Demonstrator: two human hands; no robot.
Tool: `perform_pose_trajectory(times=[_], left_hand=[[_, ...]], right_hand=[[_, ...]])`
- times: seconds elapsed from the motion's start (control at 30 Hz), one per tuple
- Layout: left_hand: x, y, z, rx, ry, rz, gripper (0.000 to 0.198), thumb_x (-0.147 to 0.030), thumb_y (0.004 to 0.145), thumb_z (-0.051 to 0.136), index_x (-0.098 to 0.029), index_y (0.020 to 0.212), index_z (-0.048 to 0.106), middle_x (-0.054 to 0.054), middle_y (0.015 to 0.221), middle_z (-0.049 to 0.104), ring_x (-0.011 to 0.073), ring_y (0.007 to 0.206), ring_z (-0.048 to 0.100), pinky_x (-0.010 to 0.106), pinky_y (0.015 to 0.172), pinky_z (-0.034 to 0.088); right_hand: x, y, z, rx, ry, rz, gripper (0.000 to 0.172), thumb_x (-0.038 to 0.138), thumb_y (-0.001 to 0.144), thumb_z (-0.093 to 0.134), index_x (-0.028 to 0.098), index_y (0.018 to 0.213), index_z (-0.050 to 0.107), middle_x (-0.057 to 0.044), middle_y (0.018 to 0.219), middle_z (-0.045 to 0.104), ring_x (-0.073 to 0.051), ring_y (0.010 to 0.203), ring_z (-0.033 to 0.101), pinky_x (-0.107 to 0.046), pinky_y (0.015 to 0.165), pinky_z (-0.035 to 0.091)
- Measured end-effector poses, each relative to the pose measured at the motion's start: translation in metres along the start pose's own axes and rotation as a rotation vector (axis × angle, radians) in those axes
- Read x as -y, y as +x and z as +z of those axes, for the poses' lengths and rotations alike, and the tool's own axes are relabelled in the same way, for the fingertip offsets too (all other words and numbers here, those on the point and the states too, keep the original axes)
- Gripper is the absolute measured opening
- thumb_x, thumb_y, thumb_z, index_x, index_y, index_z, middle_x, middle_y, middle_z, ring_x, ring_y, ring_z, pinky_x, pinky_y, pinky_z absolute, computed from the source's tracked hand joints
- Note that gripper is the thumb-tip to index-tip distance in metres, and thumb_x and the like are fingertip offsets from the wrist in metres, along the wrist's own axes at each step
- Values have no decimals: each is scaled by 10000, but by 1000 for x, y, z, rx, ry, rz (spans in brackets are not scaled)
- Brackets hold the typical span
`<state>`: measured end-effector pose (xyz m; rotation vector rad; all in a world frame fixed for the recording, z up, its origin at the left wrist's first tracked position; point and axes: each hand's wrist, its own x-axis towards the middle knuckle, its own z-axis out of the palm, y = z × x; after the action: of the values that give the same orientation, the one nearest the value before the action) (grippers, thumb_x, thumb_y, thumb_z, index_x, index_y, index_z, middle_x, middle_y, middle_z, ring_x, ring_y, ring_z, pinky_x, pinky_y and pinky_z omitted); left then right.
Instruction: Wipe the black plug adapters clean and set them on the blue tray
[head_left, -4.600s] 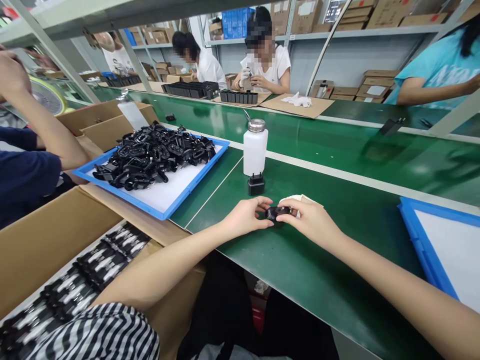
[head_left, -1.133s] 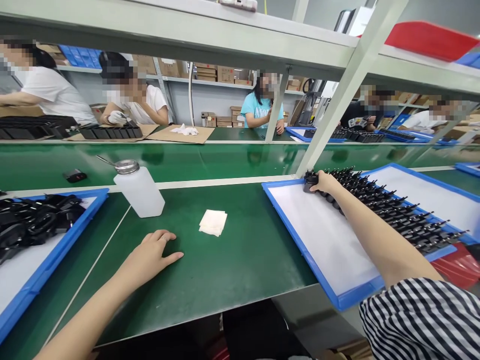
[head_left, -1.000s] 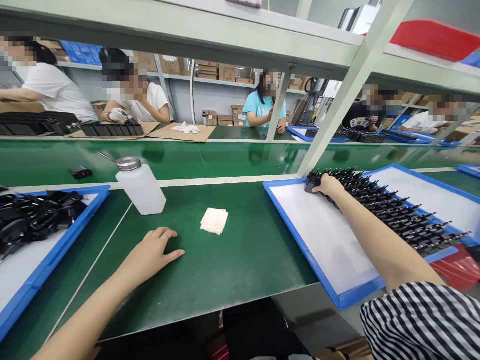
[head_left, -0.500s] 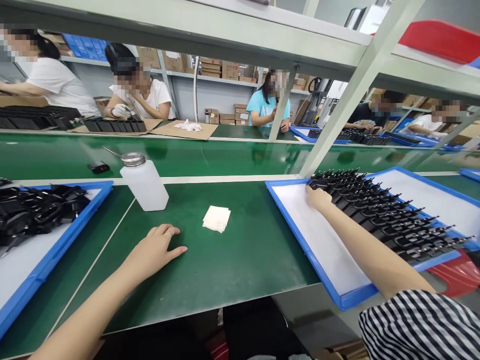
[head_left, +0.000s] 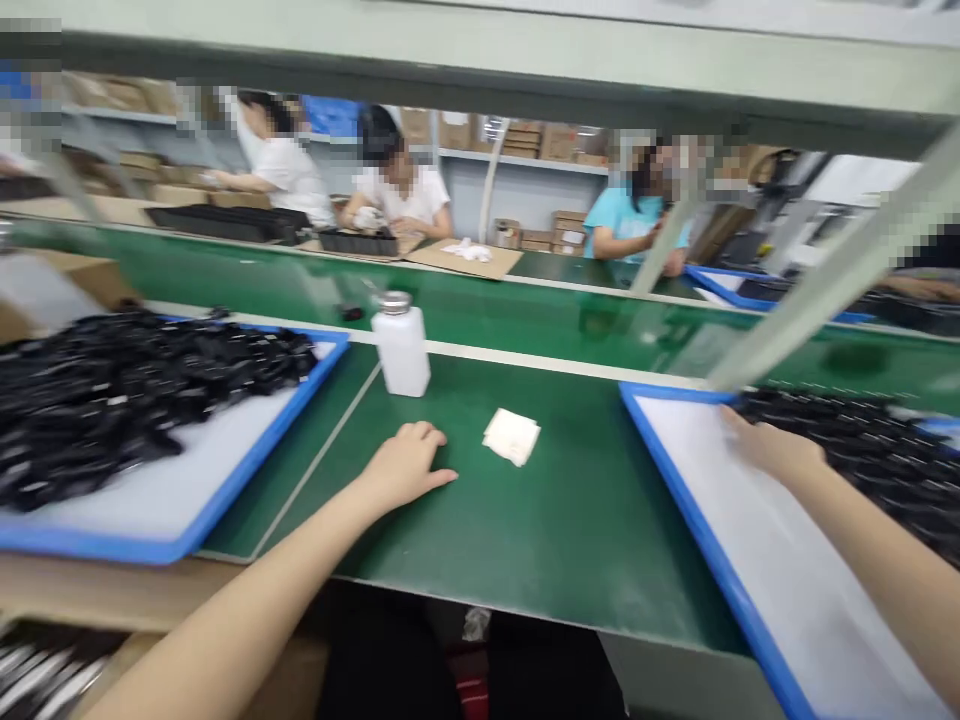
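Note:
My left hand (head_left: 405, 465) rests on the green tabletop (head_left: 570, 540), fingers apart, holding nothing. Just beyond it stands a white pump bottle (head_left: 403, 350) with a metal top. A folded cream cloth (head_left: 513, 437) lies flat to the hand's right. My right hand (head_left: 776, 450) reaches into the blue-rimmed right tray (head_left: 694, 510), at the far left end of the rows of black plug adapters (head_left: 885, 445). It is close to the end adapters; blur hides whether its fingers hold one.
At left, a blue-rimmed tray (head_left: 255, 465) holds a heap of black cabled adapters (head_left: 150, 390). A small black item (head_left: 350, 313) lies behind the bottle. A slanted post (head_left: 825, 270) rises behind the right tray, below an overhead shelf (head_left: 480, 60). Several co-workers sit across the bench.
The view has swung left, bringing more of the left tray in and shifting everything rightward. My left hand stays on the tabletop, my right hand by the adapter rows.

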<state>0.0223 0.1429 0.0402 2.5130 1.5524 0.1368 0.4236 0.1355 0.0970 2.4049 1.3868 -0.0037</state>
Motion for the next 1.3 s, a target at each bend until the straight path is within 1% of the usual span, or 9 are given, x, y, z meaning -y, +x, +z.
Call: perform_pose_trajectory(times=[0.13,0.23,0.33,0.47,0.6,0.83,1.0,1.17,1.3], left_hand=[[-5,1,-6,31,-7,-68,411,-421,641,506,-146,944,471,75,973,441,219,902,393,325,741,377],[-6,1,-8,50,-28,-94,453,-439,630,513,-154,979,461,77,972,437,221,905,386,336,733,380],[-5,0,-7,59,-43,-84,472,-447,633,507,-158,1002,454,79,977,433,218,909,379,342,734,379],[1,0,-5,63,-59,-49,489,-451,628,510,-162,1018,446,72,979,430,211,904,378,338,734,381],[7,1,-6,72,-91,-5,496,-455,615,524,-176,1018,450,56,988,431,203,907,381,321,739,384],[5,5,-2,-23,-115,-40,282,-304,762,351,-164,973,475,46,941,489,186,874,416,297,759,371],[-12,50,5,-88,-249,-135,276,-235,785,267,-169,920,499,33,902,520,151,829,468,255,744,367],[-33,113,-8,165,-244,82,283,-275,607,562,-185,875,542,10,821,530,149,788,483,211,673,364],[-44,135,-19,398,-207,139,199,-126,471,620,-154,653,544,-30,639,513,127,663,476,189,555,343]], right_hand=[[52,-3,-17,-106,-53,-281,502,136,759,312,50,1237,182,-179,832,578,-270,752,549,-375,650,397],[101,-1,-23,-264,-105,-468,465,232,769,332,57,1195,271,-161,776,586,-285,732,547,-392,622,397],[148,13,-25,-402,-32,-587,393,245,757,357,39,1088,404,-193,856,556,-303,804,515,-392,620,397],[205,40,-25,-393,156,-737,339,248,752,379,61,1020,471,-162,955,532,-255,900,473,-333,741,369],[248,52,-24,-409,279,-736,336,225,784,283,107,1051,450,-103,1001,520,-205,942,443,-284,765,355],[253,50,-17,-386,405,-758,304,248,777,296,164,994,492,-44,1001,518,-170,958,412,-258,816,307],[249,50,-14,-387,422,-781,321,263,769,307,150,1010,486,-89,998,503,-205,949,408,-301,809,300],[248,53,-16,-371,405,-830,320,260,765,325,154,1028,475,-89,1004,502,-198,944,409,-289,805,301],[246,55,-17,-363,400,-823,313,276,765,325,178,1019,480,-78,1003,500,-201,957,399,-298,800,306]])
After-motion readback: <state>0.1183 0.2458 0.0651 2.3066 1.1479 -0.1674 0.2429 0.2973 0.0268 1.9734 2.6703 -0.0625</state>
